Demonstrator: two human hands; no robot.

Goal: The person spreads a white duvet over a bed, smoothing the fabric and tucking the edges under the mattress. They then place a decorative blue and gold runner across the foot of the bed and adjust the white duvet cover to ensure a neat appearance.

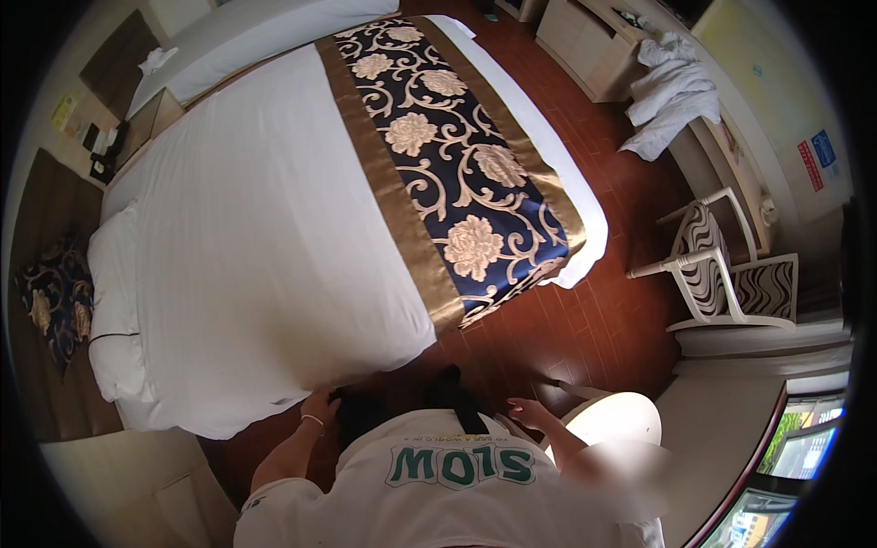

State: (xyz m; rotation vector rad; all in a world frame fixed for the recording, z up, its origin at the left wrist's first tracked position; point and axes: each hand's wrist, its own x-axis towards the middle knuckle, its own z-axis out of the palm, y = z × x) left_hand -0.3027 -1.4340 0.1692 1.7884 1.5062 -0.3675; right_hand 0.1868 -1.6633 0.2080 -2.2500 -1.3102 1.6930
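Observation:
My left hand (320,402), with a thin pale band at its wrist, hangs by the near edge of the white bed cover (265,237). Its fingers are small and partly hidden, so I cannot tell whether they touch the cloth. Beside the round white table (621,420) is my right hand (524,411), its fingers apart with nothing visible in them. Across the foot of the bed lies a bed runner (448,155), dark blue with gold flowers and gold borders. White pillows (117,310) rest at the head end, with a matching patterned cushion (57,306) beside them.
A white-framed chair (722,274) with wavy-striped upholstery stands at the right. Bunched white cloth (671,91) hangs over the long desk. Reddish-brown wood flooring (585,320) runs between bed and furniture. A nightstand (146,128) separates this bed from a second bed (265,46).

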